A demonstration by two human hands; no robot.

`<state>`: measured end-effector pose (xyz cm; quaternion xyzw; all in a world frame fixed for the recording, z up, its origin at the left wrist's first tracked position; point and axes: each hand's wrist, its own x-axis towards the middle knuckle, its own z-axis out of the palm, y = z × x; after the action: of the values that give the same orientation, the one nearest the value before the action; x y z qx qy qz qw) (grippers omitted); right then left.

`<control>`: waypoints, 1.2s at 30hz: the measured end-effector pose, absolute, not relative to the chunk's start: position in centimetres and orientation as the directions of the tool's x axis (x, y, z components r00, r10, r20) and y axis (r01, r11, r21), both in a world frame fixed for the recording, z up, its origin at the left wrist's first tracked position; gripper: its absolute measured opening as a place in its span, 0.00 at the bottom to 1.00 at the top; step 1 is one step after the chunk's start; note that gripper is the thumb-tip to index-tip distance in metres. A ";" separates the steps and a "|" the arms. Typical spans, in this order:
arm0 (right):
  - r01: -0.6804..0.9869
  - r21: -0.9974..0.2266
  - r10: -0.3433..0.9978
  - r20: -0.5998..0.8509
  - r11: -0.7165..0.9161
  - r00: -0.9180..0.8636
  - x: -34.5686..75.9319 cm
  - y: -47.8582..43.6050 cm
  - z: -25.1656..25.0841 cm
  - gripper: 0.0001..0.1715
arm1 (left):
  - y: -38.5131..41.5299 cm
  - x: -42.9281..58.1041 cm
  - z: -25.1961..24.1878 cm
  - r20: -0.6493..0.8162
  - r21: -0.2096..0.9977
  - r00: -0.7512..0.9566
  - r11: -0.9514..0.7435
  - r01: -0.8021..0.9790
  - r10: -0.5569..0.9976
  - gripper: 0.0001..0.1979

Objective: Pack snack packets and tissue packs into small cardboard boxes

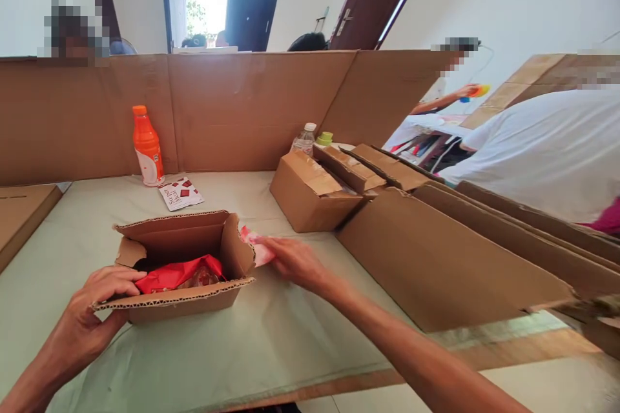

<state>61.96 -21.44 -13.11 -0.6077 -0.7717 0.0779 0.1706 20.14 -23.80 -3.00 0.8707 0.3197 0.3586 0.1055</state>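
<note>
An open cardboard box (184, 313) stands on the table, its flaps cut short and its rims ragged. Inside lie a red packet (169, 274) and a clear-wrapped brownish item (201, 276) whose kind I cannot make out. My left hand (99, 300) grips the box's near left corner, thumb outside and fingers over the rim. Just beyond the box's right wall, my right hand (293, 261) pinches a pink and white packet (261, 251), partly hidden by the box edge. Behind the box lies a white sachet (180, 193) with dark red squares, printed "Super Meal".
An orange bottle (146, 145) stands by the cardboard partition (261, 103). To the right are a closed small carton (314, 197), a clear bottle (305, 139) and a large cardboard box (450, 264). A flat carton (24, 213) lies left. Other people sit beyond the partition and at right.
</note>
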 end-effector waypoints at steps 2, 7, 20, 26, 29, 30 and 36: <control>0.860 -0.469 0.971 0.211 0.202 -0.113 63.4 -21.4 -11.3 0.21 | -23.9 20.2 -3.0 0.551 0.425 0.531 -0.764 0.486 0.644 0.07; 0.334 -0.915 0.933 0.302 0.227 0.193 63.9 -24.3 -2.8 0.19 | -24.1 20.1 -3.6 0.548 0.447 0.528 -0.760 0.471 0.649 0.08; 0.786 -0.216 0.779 -0.138 0.579 -0.612 44.7 -20.0 4.5 0.23 | -24.4 20.1 -4.7 0.533 0.478 0.514 -0.741 0.472 0.672 0.10; 0.791 -0.292 0.717 -0.335 0.538 -0.611 44.4 -17.7 1.5 0.28 | -24.2 19.9 -5.0 0.544 0.480 0.508 -0.744 0.465 0.668 0.11; 0.764 -0.353 0.654 -0.395 0.540 -0.645 45.0 -17.3 0.3 0.29 | -24.0 19.8 -4.6 0.481 0.501 0.508 -0.699 0.510 0.715 0.27; 0.750 -0.373 0.631 -0.405 0.547 -0.662 45.1 -17.2 -0.1 0.30 | -23.9 19.9 -4.4 0.435 0.500 0.540 -0.692 0.521 0.721 0.30; 0.676 -0.406 0.613 -0.293 0.615 -0.733 45.3 -18.3 -0.6 0.26 | -23.1 20.6 -2.1 0.219 0.500 0.672 -0.673 0.545 0.707 0.22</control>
<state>45.30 -18.33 -0.65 -0.3597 -0.8964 0.2514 -0.0626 20.63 -23.08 -2.14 0.8920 0.3511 0.2017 0.2010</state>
